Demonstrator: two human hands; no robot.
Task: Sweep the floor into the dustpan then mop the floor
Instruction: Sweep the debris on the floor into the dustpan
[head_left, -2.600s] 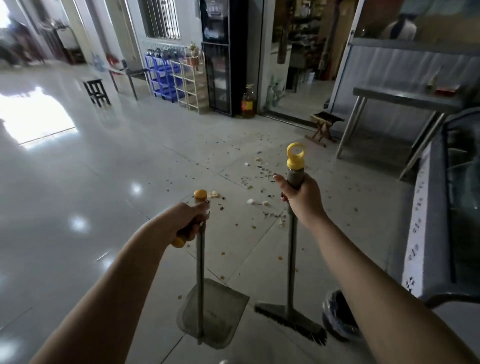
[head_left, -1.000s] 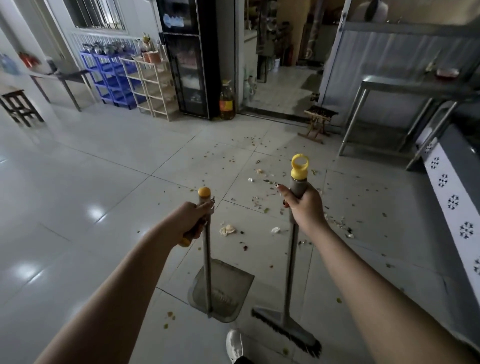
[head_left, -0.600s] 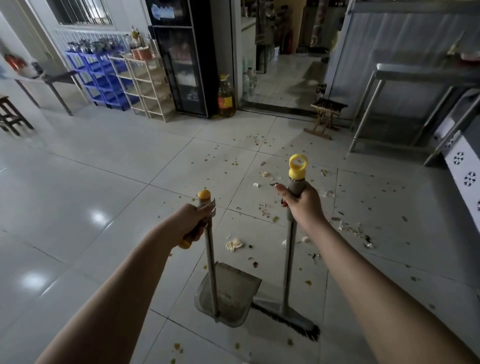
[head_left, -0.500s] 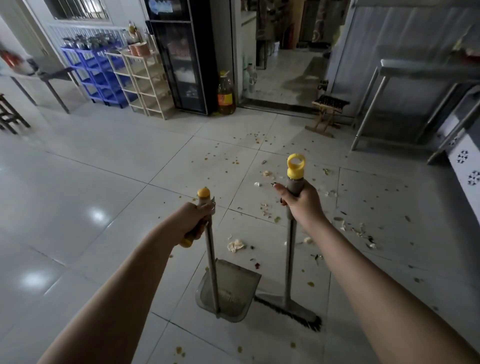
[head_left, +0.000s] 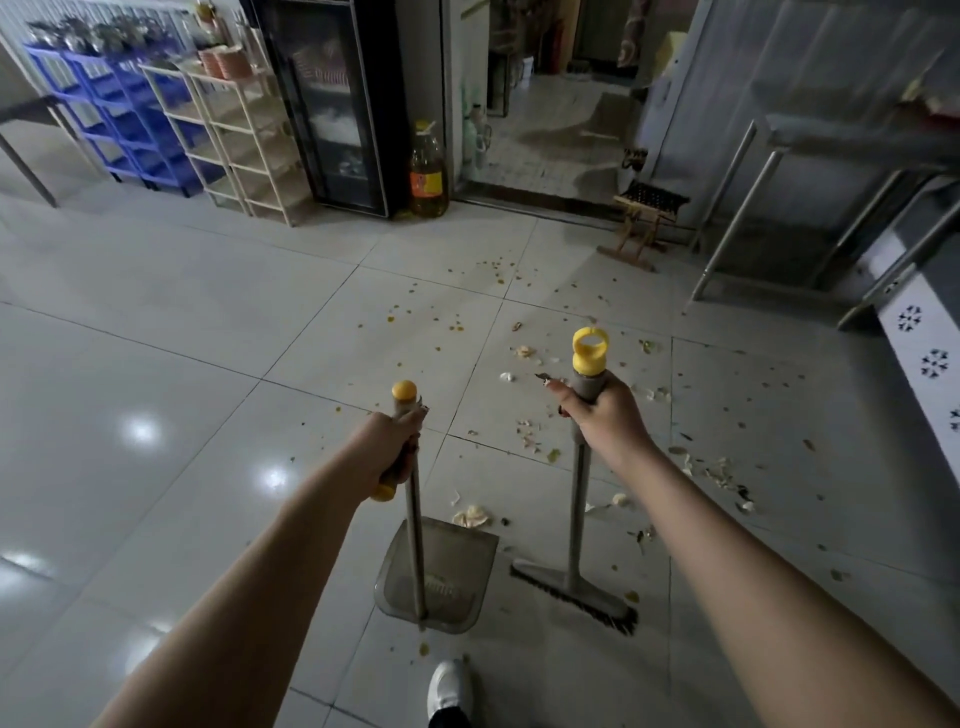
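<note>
Dustpan (head_left: 457, 566): grey, long-handled, standing on the tiled floor (head_left: 156, 364) just ahead of a white shoe (head_left: 449, 688). A small yellowish fleck shows inside; other contents cannot be made out. The left hand (head_left: 387, 449) is clenched round its yellow-capped handle.

Broom (head_left: 576, 590): grey, with its bristle head on the floor just right of the pan and apart from it. The right hand (head_left: 605, 415) is wrapped round the grip below the yellow ring cap.

Debris (head_left: 527, 441): peels and yellow crumbs scattered ahead and to the right (one pale peel lies just beyond the pan's lip).

Oil bottle (head_left: 427, 171): holds amber liquid and stands beside a black glass-door cabinet (head_left: 337, 104).

Blue rack (head_left: 130, 114): metal pots on top. Cream rack (head_left: 244, 130): pinkish pots on top.

Bounds: steel table (head_left: 831, 150) legs and a patterned white counter (head_left: 924, 338) on the right, a folding stool (head_left: 644, 218) by the doorway ahead, and broad glossy tile on the left.
</note>
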